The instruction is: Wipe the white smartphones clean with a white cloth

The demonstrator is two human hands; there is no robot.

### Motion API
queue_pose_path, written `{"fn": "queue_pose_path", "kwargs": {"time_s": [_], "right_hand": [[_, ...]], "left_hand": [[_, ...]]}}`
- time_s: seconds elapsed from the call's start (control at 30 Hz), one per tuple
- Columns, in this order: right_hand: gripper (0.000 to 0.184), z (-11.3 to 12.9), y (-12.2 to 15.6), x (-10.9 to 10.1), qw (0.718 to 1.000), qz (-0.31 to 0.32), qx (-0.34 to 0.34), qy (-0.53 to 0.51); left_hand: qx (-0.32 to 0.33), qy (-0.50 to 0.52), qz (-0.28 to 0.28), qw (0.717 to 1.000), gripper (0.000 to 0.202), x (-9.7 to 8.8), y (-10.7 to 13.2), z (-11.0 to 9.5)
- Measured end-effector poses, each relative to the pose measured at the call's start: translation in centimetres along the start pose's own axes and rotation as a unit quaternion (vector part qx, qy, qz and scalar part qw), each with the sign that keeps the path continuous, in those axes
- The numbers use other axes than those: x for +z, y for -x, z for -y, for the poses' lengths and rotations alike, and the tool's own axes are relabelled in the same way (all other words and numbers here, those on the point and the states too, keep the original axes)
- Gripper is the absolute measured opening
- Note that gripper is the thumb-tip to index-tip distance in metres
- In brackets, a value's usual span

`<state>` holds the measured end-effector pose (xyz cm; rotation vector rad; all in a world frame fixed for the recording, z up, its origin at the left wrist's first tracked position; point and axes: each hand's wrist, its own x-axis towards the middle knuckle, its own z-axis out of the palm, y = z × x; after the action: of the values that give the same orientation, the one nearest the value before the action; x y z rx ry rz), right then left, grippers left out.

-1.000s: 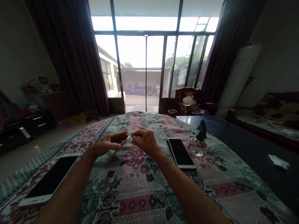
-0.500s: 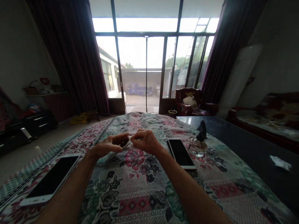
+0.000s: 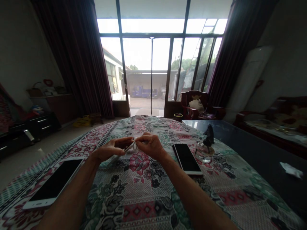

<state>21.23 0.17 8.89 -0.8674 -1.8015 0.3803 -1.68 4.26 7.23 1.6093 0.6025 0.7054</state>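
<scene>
Clear plastic film (image 3: 132, 145), pinched above the floral bedspread (image 3: 141, 204), both grips closed on it (left hand (image 3: 109, 149), right hand (image 3: 151, 146)). Left smartphone (image 3: 54, 183) lies nearer, right smartphone (image 3: 187, 158) just beside right hand.

The long, translucent plastic strip (image 3: 131, 146) that trailed down toward the floral cotton bedspread (image 3: 115, 204) a second ago is now gathered up short, with only a small pale sliver showing between the left hand (image 3: 110, 149) and right hand (image 3: 151, 147). The hands sit slightly further right in the view, as do the tall dark-framed glass doors (image 3: 151, 70) and the crumpled white scrap (image 3: 291, 170), because the head has turned a little left.
</scene>
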Motion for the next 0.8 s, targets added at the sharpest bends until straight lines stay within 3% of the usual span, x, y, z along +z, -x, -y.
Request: {"fn": "queue_pose_path", "kwargs": {"time_s": [0.13,0.33,0.57,0.8], "right_hand": [[0.013,0.5,0.0,0.1,1.000,0.016,-0.012,-0.023],[0.015,-0.4,0.0,-0.1,1.000,-0.008,0.017,0.018],[0.015,0.4,0.0,0.1,1.000,0.007,-0.009,-0.005],[0.015,-1.0,0.1,0.2,0.999,-0.031,0.025,0.029]], "left_hand": [[0.003,0.001,-0.014,1.000,0.067,-0.1,0.1,0.1],[-0.001,-0.006,0.012,1.000,0.068,0.2,-0.1,0.0],[-0.003,0.004,-0.018,1.000,0.064,0.0,0.0,0.0],[0.003,0.012,0.015,1.000,0.065,0.2,-0.2,0.1]]}}
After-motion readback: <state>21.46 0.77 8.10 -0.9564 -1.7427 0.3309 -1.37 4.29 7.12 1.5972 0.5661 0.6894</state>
